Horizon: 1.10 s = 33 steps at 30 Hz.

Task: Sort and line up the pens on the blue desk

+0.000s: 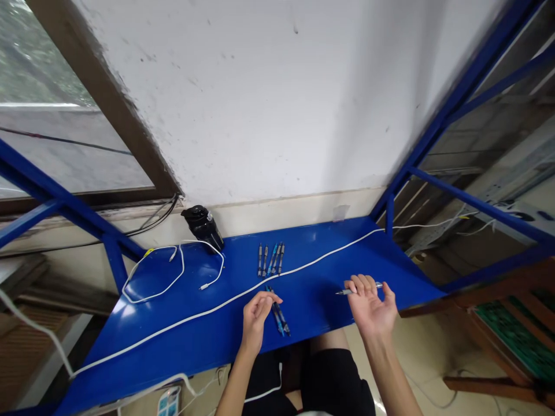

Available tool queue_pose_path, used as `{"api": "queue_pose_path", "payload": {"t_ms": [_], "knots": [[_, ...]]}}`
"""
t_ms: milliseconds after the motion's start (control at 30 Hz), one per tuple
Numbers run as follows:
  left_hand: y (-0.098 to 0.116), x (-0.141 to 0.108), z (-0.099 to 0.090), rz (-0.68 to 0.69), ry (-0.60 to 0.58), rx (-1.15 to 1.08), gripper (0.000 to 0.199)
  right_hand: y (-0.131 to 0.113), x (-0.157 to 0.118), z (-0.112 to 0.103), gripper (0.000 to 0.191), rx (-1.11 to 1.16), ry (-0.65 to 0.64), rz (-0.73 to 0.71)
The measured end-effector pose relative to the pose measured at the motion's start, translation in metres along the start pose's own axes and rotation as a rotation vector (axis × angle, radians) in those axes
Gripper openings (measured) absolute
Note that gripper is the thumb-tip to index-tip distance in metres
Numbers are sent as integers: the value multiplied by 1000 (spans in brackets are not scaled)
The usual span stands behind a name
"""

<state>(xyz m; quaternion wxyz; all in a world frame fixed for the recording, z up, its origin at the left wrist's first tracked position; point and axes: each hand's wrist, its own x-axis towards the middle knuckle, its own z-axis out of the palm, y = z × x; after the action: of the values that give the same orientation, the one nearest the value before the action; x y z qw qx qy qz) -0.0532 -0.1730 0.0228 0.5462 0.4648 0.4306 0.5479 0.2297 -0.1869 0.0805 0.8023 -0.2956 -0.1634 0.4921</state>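
Note:
My right hand is raised over the right part of the blue table, palm turned up. Its fingers curl round a pen with a clear and grey barrel, its tip pointing left. My left hand is by the table's front edge, thumb and fingers drawn together. Whatever is between them, if anything, is hidden. Partly covered by these fingertips, a small group of pens with blue and dark parts lies slanted on the table. Farther back, several pens lie side by side, grey ones and blue ones.
A white cable crosses the blue table diagonally, between the two pen groups. A black bottle stands at the back left, beside a looped white charging cord. Blue frame bars rise at both sides; a wall is behind.

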Motion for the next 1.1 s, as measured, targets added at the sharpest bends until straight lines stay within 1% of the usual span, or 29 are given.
{"api": "queue_pose_path", "payload": {"t_ms": [100, 233, 300, 367, 467, 500, 567, 600, 667, 733, 767, 833, 900, 967, 1100], "knots": [[-1, 0, -1, 1, -18, -4, 38, 1, -1, 0, 45, 12, -2, 3], [-5, -1, -1, 9, 12, 3, 38, 4, -3, 0, 46, -1, -5, 2], [-7, 0, -1, -3, 26, 6, 36, 7, -5, -1, 48, 2, -11, 29], [-7, 3, -3, -24, 34, 39, 34, 11, -7, -3, 46, -11, -10, 86], [-3, 20, -9, 7, 39, 156, 34, 22, -11, -11, 40, -80, 7, 154], [-1, 29, -12, 41, 51, 207, 33, 26, -13, -15, 40, -133, 0, 158], [3, 51, -20, 118, 117, 345, 30, 36, -18, -21, 43, -301, -46, 118], [4, 64, -24, 152, 163, 438, 28, 40, -22, -23, 43, -428, -90, 81], [3, 88, -30, 164, 184, 620, 25, 50, -29, -27, 37, -747, -229, -13], [1, 107, -34, 97, 173, 802, 27, 60, -37, -30, 31, -1077, -406, -133], [-1, 114, -35, 62, 162, 863, 27, 66, -41, -31, 32, -1217, -501, -186], [-3, 124, -34, 22, 158, 913, 23, 77, -47, -33, 38, -1422, -660, -275], [-5, 127, -34, 8, 166, 916, 20, 88, -53, -33, 46, -1557, -769, -332], [-6, 127, -36, 1, 173, 907, 19, 96, -58, -31, 53, -1632, -845, -357], [-6, 119, -47, -5, 164, 824, 21, 100, -61, -23, 67, -1676, -932, -350]]}}
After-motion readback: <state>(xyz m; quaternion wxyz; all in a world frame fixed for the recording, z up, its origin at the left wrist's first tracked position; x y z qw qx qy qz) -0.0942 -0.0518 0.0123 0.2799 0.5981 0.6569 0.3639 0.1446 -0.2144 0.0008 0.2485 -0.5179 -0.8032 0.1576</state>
